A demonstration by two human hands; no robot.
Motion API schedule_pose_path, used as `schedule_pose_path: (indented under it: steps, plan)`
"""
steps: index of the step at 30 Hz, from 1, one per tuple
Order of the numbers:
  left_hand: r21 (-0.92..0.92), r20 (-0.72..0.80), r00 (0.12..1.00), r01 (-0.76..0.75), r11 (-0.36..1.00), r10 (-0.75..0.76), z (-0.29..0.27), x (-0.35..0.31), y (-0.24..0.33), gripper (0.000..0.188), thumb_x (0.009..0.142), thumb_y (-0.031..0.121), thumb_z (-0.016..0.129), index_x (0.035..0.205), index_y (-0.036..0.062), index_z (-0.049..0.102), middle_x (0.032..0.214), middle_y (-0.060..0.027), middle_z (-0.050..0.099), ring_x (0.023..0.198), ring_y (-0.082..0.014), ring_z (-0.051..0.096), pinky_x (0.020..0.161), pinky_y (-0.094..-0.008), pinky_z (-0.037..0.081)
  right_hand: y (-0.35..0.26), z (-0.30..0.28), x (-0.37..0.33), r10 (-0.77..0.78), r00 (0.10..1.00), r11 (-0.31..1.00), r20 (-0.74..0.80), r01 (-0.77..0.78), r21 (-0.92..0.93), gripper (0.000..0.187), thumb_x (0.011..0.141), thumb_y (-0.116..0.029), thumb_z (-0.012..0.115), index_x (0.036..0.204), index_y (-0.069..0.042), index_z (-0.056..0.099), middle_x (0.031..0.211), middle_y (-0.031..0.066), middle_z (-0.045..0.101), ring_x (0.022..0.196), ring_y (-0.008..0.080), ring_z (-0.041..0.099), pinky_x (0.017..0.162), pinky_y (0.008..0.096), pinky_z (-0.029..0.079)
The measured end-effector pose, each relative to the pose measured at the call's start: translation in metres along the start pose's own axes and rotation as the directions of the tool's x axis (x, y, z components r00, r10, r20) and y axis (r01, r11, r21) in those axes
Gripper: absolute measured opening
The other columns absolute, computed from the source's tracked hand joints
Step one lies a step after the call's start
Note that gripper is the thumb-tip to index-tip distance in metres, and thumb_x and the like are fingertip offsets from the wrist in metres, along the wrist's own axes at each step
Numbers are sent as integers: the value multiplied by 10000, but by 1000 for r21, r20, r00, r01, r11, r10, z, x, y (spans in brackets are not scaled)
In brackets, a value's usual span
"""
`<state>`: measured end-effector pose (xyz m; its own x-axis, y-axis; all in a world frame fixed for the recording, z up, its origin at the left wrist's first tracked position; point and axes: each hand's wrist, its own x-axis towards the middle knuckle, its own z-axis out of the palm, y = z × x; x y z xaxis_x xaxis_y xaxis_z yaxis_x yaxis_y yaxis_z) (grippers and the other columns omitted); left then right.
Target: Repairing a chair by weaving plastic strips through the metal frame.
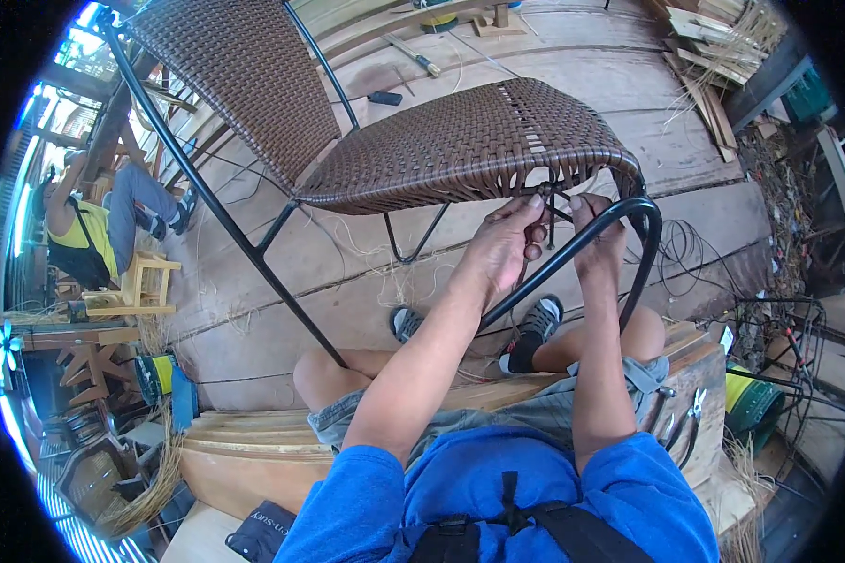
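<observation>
Both hands up at the near right corner of the woven seat. Left hand (505,242) pinches thin dark strands (551,218) hanging from the weave edge, fingers closed on them. Right hand (599,235) grips behind the black metal frame tube (620,214); what it holds, cannot tell. Brown wicker chair (460,141) tilted on the plank floor (573,84), far of the knees. Pliers (687,422) lie on the wooden bench (253,450), near right. Another person (94,235) sits far left.
</observation>
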<state>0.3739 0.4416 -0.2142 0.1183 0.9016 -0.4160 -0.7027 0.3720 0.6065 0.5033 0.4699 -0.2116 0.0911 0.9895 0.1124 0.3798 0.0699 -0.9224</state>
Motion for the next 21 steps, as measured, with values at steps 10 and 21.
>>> schedule_pose_path:
  steps: [10,21]
  plan:
    - [-142,25,998,59,988,-56,2,0,-1,173,842,248,592,919,114,515,764,20,522,626,-87,444,495,-227,333,-3,1,6,-3,1000,1000,22,4,-28,197,834,-195,590,910,-14,610,840,113,606,760,208,575,697,323,451]
    - [-74,26,999,23,997,-21,-1,2,3,152,841,181,594,932,74,533,764,-2,516,612,-91,437,496,-208,327,18,13,17,-113,993,990,28,109,93,130,820,-96,602,885,17,602,820,83,587,771,142,534,711,269,421]
